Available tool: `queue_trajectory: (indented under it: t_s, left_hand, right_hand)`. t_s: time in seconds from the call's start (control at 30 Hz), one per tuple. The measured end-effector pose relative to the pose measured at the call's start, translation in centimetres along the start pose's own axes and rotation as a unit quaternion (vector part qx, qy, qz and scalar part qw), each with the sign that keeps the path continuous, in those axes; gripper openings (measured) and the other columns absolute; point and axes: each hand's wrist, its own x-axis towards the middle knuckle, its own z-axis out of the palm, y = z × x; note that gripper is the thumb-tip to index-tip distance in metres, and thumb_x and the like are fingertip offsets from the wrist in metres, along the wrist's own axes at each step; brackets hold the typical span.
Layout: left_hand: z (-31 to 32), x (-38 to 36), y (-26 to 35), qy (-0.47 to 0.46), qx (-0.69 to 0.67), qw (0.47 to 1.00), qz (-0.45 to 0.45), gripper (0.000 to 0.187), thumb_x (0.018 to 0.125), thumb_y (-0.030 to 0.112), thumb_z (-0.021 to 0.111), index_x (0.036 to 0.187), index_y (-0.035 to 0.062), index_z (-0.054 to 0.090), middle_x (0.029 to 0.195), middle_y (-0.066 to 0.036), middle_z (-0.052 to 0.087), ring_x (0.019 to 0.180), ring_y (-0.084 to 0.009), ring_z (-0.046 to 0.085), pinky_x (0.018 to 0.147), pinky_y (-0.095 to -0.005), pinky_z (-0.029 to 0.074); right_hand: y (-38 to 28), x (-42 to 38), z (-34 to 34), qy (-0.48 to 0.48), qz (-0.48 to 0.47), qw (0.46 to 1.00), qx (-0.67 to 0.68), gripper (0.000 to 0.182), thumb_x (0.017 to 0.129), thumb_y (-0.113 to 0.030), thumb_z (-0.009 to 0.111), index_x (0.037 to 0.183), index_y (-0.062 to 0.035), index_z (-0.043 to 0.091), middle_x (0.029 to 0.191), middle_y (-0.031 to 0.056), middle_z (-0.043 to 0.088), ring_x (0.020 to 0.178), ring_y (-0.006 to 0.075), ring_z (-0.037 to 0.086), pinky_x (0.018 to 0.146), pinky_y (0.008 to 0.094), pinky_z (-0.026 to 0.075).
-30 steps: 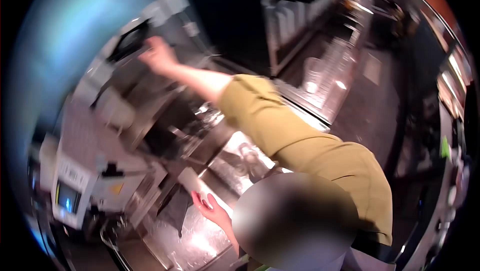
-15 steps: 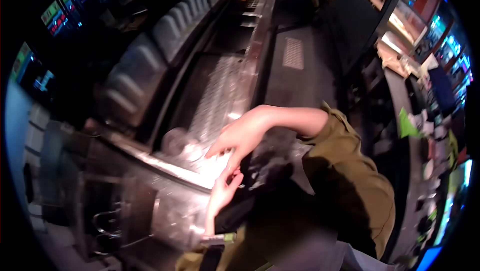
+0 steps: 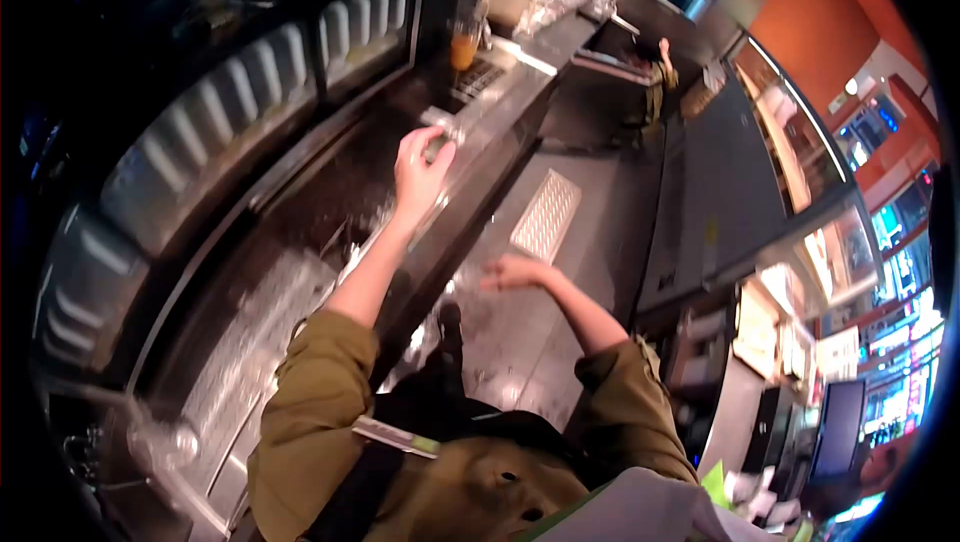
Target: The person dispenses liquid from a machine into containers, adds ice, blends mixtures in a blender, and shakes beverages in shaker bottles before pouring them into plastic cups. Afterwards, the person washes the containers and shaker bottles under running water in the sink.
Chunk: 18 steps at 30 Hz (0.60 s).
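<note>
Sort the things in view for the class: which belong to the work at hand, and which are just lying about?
Probably in the work:
left hand, fingers curled (contents unclear)
right hand, seemingly empty
metal counter, nearest the left hand

Apparently just about:
cup with orange contents
white-lidded container
patterned floor panel
dark monitor

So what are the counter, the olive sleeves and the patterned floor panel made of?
Counter: probably stainless steel, fairly smooth and shiny, judging by its grey surface and bright reflections. Sleeves: matte cloth, showing soft folds. Floor panel: pale, regularly patterned; possibly metal or rubber, I can't tell.
</note>
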Motion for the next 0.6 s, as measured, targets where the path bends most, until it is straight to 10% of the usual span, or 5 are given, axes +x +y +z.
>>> queue_trajectory:
  t_s: [0.23,0.33,0.37,0.53,0.6]
  left_hand:
    - [21.2,28.8,-12.1,0.087,0.272,0.958,0.04,0.055,0.071,0.04,0.066,0.111,0.0059,0.051,0.117,-0.02,0.043,0.108,-0.0371,0.042,0.087,-0.0456,0.04]
    - [25.2,37.6,-16.0,-0.093,0.318,0.935,-0.126,0.072,0.073,0.056,0.058,0.123,0.0061,0.042,0.125,-0.024,0.036,0.119,-0.0378,0.033,0.093,-0.0557,0.033]
    - [26.6,39.4,-17.4,-0.044,0.414,0.908,-0.051,0.081,0.073,0.063,0.052,0.129,0.0064,0.036,0.131,-0.028,0.029,0.124,-0.0411,0.028,0.092,-0.0642,0.028]
    - [29.6,46.7,-23.3,-0.042,0.539,0.806,-0.243,0.104,0.059,0.074,0.057,0.139,0.0189,0.022,0.138,-0.028,0.018,0.125,-0.0459,0.023,0.089,-0.0689,0.025]
    - [30.5,47.8,-24.2,-0.051,0.553,0.787,-0.268,0.104,0.058,0.073,0.058,0.14,0.0213,0.022,0.138,-0.027,0.019,0.124,-0.0449,0.025,0.087,-0.0694,0.026]
  right_hand:
    - [15.3,-0.4,-12.7,-0.066,0.092,0.993,-0.03,0.063,0.079,-0.049,0.059,0.12,-0.0015,0.05,0.104,0.023,0.059,0.1,0.033,0.056,0.083,0.0379,0.044]
    - [26.5,-4.3,-14.8,0.091,0.123,0.987,0.047,0.06,0.077,-0.047,0.062,0.117,-0.0019,0.053,0.094,0.0211,0.062,0.081,0.0317,0.062,0.074,0.0377,0.048]
    - [28.3,-5.3,-16.3,0.049,0.224,0.968,0.1,0.065,0.075,-0.049,0.062,0.115,0.0008,0.054,0.105,0.0238,0.059,0.101,0.0359,0.055,0.086,0.0397,0.044]
    - [42.8,-5.6,-14.6,-0.07,0.351,0.893,0.272,0.044,0.074,-0.037,0.067,0.101,-0.003,0.062,0.08,0.0105,0.065,0.066,0.0154,0.063,0.055,0.03,0.049]
    - [46.5,-3.5,-15.7,-0.078,0.352,0.899,0.248,0.04,0.075,-0.036,0.066,0.096,-0.0022,0.064,0.078,0.0112,0.065,0.068,0.0203,0.062,0.059,0.0343,0.049]
